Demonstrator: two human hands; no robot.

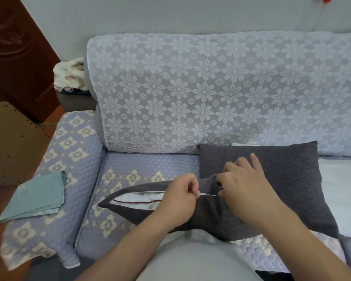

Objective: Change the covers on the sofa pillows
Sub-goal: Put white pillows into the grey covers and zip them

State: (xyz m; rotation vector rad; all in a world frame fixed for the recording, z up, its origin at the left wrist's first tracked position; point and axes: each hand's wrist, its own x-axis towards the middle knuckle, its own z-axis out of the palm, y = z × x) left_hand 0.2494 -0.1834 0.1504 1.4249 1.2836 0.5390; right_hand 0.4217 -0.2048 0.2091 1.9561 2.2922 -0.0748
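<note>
The dark grey pillow point(261, 179) lies on the sofa seat point(146, 165), its near-left edge unzipped and showing the white insert point(136, 199). The left hand point(178, 197) pinches the zipper pull, while the right hand point(241, 179) grips the cover fabric just beside it. Folded teal covers point(34, 197) rest on the left armrest.

The single head-worn camera is looking forward and steeply down from close above the sofa point(150, 163). Its wide lens is taking in seat, armrest and backrest.
</note>
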